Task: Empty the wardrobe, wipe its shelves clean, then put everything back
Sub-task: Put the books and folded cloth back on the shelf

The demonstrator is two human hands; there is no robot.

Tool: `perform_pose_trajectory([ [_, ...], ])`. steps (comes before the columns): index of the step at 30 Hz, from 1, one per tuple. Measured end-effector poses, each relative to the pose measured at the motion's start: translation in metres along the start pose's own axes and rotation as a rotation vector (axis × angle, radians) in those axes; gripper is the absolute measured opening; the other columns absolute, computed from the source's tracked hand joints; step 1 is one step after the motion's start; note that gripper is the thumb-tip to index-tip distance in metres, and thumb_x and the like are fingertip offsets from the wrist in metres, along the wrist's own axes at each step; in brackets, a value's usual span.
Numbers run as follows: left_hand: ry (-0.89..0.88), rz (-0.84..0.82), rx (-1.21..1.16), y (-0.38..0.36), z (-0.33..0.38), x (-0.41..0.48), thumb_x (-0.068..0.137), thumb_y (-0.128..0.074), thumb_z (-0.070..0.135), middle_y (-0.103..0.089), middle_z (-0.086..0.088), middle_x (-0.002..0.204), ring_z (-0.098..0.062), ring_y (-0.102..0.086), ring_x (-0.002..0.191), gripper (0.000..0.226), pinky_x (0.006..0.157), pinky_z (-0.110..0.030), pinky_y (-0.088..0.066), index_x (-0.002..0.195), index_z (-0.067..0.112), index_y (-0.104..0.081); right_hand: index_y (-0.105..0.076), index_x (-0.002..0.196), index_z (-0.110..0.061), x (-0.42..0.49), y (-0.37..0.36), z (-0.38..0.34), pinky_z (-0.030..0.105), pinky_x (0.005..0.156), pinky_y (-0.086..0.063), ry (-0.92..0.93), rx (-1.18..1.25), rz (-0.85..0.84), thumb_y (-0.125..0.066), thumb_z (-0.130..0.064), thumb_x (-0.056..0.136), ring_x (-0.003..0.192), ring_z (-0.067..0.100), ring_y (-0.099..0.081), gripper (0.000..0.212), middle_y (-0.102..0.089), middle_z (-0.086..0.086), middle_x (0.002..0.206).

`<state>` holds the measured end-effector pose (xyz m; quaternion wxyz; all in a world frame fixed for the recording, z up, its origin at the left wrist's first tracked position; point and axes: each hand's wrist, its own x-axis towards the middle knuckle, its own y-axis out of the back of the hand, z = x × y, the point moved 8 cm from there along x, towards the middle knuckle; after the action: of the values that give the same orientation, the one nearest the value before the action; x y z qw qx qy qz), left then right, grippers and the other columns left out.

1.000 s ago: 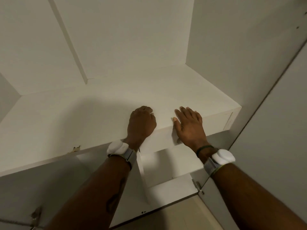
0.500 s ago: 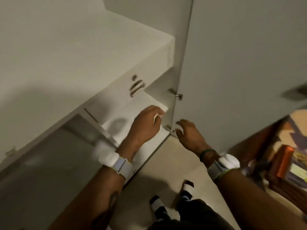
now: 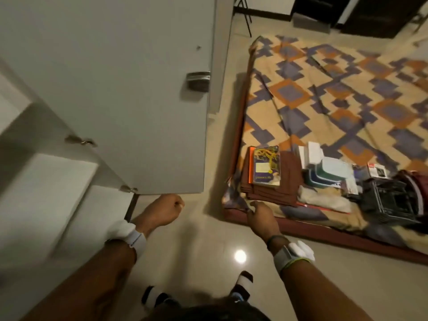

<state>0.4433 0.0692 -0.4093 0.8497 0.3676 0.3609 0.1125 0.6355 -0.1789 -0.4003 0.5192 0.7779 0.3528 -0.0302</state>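
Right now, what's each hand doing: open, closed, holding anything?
Left hand: closed fist, nothing visible in it.
Right hand: open, loosely curled, holding nothing.

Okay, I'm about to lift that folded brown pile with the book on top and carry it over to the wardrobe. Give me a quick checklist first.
1. Right hand free: ok. The right hand is open, holding nothing, just short of the brown pile.
2. Left hand free: cannot tell. The left hand is curled in a fist; anything inside it is hidden.
3. Book steady: ok. The book lies flat on the pile.
4. Wardrobe door open: ok. The door stands wide open.
5. Shelf wiped: cannot tell. The shelf is too blurred to judge.
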Motion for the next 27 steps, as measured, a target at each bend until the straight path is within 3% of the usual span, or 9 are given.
perform_pose_trajectory([
  [6,0.018,-0.128,-0.037,-0.077,0.094,0.053,0.098,-0.055,0.022,-0.071,0.002,0.115,-0.016,-0.064,0.11,0.023,0.097,-0.028,-0.049,0.105,0.015,-0.075,-0.062,0.131,-0.008,0.027,0.051,0.126,0.035,0.104,-0.046,-0.175,0.161,0.017,-0.052,-0.016,0.096,0.121,0.03,-0.06,0.037,-0.065,0.013,0.13],
  [10,-0.018,-0.137,-0.072,-0.097,0.157,0.086,0.096,-0.056,0.023,-0.073,-0.003,0.099,-0.02,-0.066,0.095,0.022,0.087,-0.033,-0.052,0.091,0.011,-0.074,-0.058,0.137,-0.011,0.04,0.068,0.164,0.033,0.104,-0.045,-0.226,0.163,-0.054,-0.051,-0.014,0.096,0.122,0.028,-0.059,0.041,-0.063,0.011,0.134],
  [13,-0.024,-0.15,-0.061,-0.097,0.184,0.103,0.097,-0.053,0.021,-0.064,-0.001,0.078,-0.02,-0.06,0.079,0.027,0.073,-0.034,-0.048,0.073,0.016,-0.064,-0.058,0.137,-0.009,0.06,0.068,0.167,0.031,0.104,-0.043,-0.219,0.153,-0.096,-0.053,-0.014,0.096,0.125,0.027,-0.058,0.041,-0.062,0.011,0.135],
  [15,-0.014,-0.15,-0.058,-0.095,0.193,0.124,0.095,-0.051,0.016,-0.057,-0.001,0.07,-0.018,-0.053,0.07,0.029,0.066,-0.033,-0.042,0.066,0.014,-0.057,-0.061,0.134,-0.009,0.086,0.065,0.172,0.033,0.102,-0.046,-0.237,0.16,-0.106,-0.054,-0.018,0.096,0.121,0.028,-0.061,0.039,-0.065,0.012,0.13],
  [18,0.009,-0.186,-0.057,-0.096,0.202,0.165,0.092,-0.048,0.008,-0.05,0.0,0.062,-0.012,-0.044,0.059,0.028,0.06,-0.031,-0.036,0.064,0.009,-0.051,-0.065,0.113,-0.013,0.135,0.047,0.19,0.039,0.088,-0.054,-0.251,0.149,-0.157,-0.05,-0.031,0.092,0.102,0.031,-0.066,0.031,-0.069,0.011,0.11],
  [20,0.019,-0.225,-0.049,-0.102,0.207,0.199,0.093,-0.048,0.006,-0.051,0.004,0.064,-0.01,-0.046,0.062,0.029,0.057,-0.027,-0.034,0.066,0.011,-0.057,-0.064,0.11,-0.013,0.153,0.056,0.181,0.038,0.086,-0.054,-0.245,0.138,-0.156,-0.05,-0.031,0.093,0.098,0.03,-0.065,0.029,-0.069,0.011,0.109],
  [23,0.035,-0.297,-0.086,-0.117,0.215,0.247,0.095,-0.047,0.007,-0.067,-0.002,0.089,-0.013,-0.058,0.084,0.026,0.075,-0.026,-0.046,0.087,0.005,-0.072,-0.068,0.116,-0.007,0.186,0.07,0.172,0.031,0.086,-0.046,-0.223,0.133,-0.156,-0.052,-0.016,0.1,0.101,0.029,-0.063,0.025,-0.069,0.007,0.112],
  [27,0.029,-0.364,-0.084,-0.129,0.234,0.303,0.092,-0.053,0.009,-0.073,-0.01,0.1,-0.026,-0.067,0.098,0.021,0.08,-0.027,-0.051,0.093,0.003,-0.074,-0.065,0.124,0.001,0.246,0.07,0.189,0.039,0.097,-0.047,-0.288,0.152,-0.133,-0.053,-0.022,0.101,0.115,0.041,-0.061,0.035,-0.067,0.022,0.125],
])
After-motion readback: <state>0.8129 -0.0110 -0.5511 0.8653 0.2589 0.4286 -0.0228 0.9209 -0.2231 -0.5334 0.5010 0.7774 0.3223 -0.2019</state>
